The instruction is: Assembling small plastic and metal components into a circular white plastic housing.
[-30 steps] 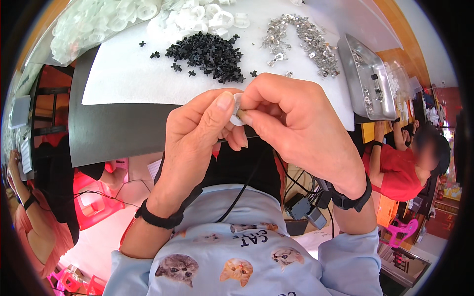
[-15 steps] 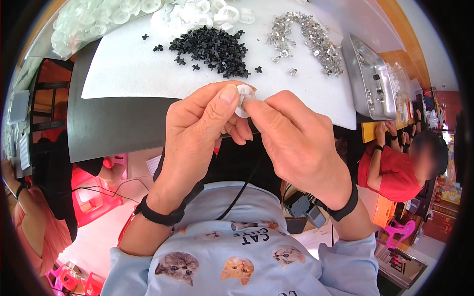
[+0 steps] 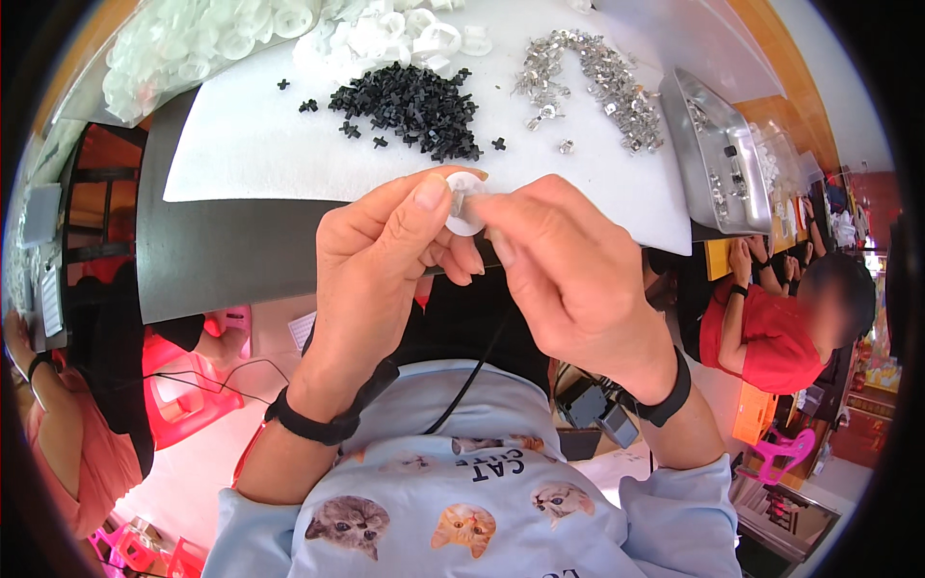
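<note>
I'm holding a small white round disc (image 3: 466,204) up in front of my chest, right over the near edge of the table (image 3: 231,260), and both hands are closed in on it. My left hand (image 3: 381,279) is pinching it from the left, thumb lying along the front and the other fingers curling behind, so that hand is clamped on the disc. My right hand (image 3: 578,275) is pressing in from the right with fingertips bunched tight together at the disc's edge; there's a bit of something shiny and metallic right where my fingers are meeting the disc, but it's too small and too covered for me to tell what it is. On the white mat (image 3: 251,154) further out, a pile of little black cross-shaped pieces (image 3: 409,106) is sitting in the middle, a heap of small silvery metal parts (image 3: 593,82) is lying to its right, and white plastic rings (image 3: 405,34) are piling up at the far side, with a clear bag of more white pieces (image 3: 193,48) off to the left. A metal tray (image 3: 718,154) is sitting at the right end of the table. A person in a red shirt (image 3: 771,337) is sitting off to my right, down below table level.
</note>
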The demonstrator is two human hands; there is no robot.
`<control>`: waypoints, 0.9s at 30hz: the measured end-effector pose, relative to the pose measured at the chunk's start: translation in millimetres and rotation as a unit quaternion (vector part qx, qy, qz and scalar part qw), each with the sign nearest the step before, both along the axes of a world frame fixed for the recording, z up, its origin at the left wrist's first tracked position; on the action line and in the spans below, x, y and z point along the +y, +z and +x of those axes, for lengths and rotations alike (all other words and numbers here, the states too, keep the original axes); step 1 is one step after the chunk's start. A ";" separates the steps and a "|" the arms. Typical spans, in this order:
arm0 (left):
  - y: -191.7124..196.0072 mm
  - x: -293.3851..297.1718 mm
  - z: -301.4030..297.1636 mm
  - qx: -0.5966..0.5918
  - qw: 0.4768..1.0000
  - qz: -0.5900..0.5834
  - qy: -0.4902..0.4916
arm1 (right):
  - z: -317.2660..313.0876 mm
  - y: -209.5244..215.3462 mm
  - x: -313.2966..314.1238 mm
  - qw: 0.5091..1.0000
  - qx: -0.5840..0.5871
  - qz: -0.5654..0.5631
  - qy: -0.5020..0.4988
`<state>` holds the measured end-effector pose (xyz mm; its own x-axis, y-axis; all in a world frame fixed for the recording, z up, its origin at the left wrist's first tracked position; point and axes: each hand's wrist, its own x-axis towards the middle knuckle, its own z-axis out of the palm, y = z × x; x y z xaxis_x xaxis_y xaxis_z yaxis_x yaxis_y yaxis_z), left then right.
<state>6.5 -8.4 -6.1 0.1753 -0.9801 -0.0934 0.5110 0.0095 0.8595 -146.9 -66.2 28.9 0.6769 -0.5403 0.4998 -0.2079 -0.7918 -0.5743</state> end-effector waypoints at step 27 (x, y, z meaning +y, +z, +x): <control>-10.1 3.3 -3.8 -0.036 0.994 -0.093 0.041 | 11.6 -6.8 7.8 0.940 -0.089 0.329 -0.024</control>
